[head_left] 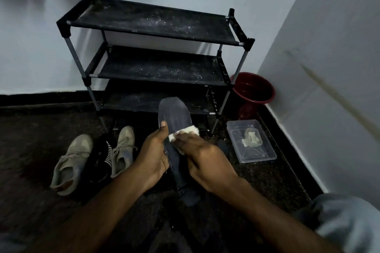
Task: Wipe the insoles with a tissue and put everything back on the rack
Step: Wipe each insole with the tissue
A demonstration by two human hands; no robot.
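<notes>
Wiping step, before rack (152, 22): your left hand (153, 158) grips insole (174, 115), right hand (202, 156) clutches tissue (192, 130) against it. Next, likely: sweep toward toe.

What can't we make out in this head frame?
All head view:
insole: middle hidden by left hand and right hand.
tissue: mostly under the right hand.
dark item between the shoes: too dim to identify.
red bucket: inside in shadow, left edge behind the rack.

The left hand (152, 157) and right hand (205, 159) join bare forearms (102, 209); grey cloth (349, 224) of a garment shows at lower right.
</notes>
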